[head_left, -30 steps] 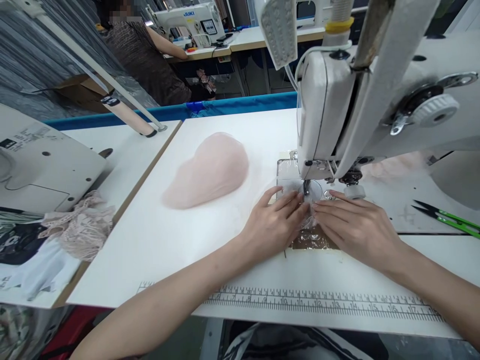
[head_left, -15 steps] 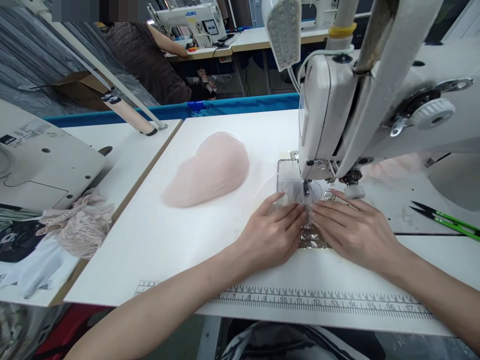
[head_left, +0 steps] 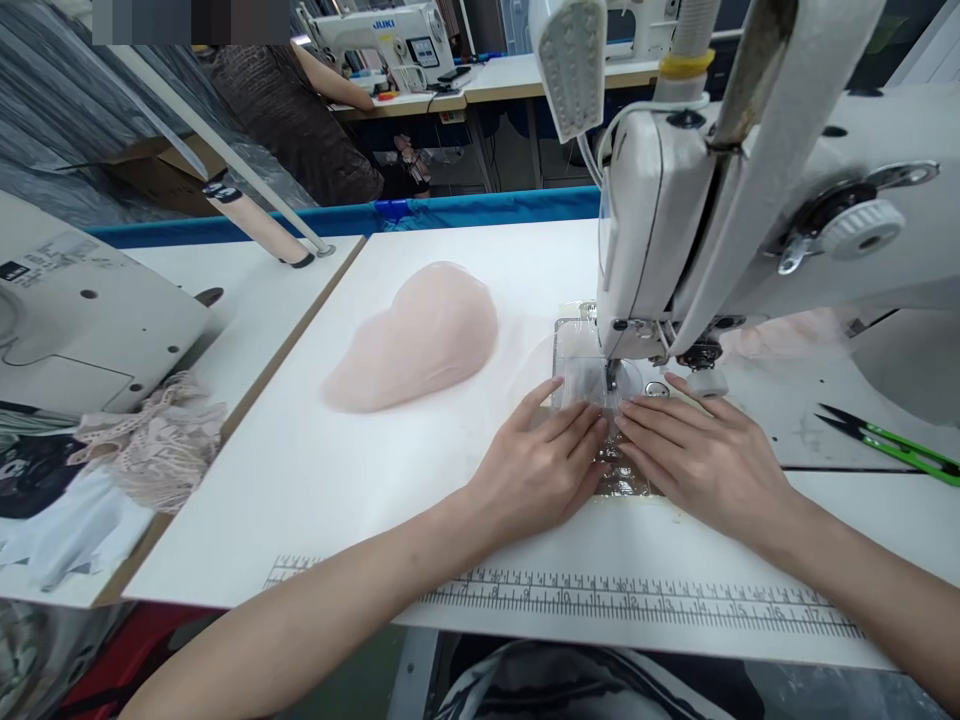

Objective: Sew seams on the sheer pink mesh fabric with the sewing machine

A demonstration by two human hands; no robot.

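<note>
My left hand (head_left: 536, 465) and my right hand (head_left: 694, 455) lie flat side by side on the white table (head_left: 300, 470), fingers stretched forward. Their fingertips press a small sheer piece of fabric (head_left: 592, 385) that sits under the needle and presser foot (head_left: 613, 378) of the white sewing machine (head_left: 750, 200). A pile of pale pink sheer fabric (head_left: 420, 340) rests to the left of the machine, apart from my hands.
Green-handled thread snips (head_left: 885, 442) lie at the right. A printed ruler (head_left: 637, 600) runs along the table's front edge. Pink lace trim (head_left: 150, 445) is heaped on the left table. A person sits at another sewing machine (head_left: 382, 35) at the back.
Both hands have slid a little to the left and slightly toward me while holding the sheer piece flat under the needle. The rest stays put.
</note>
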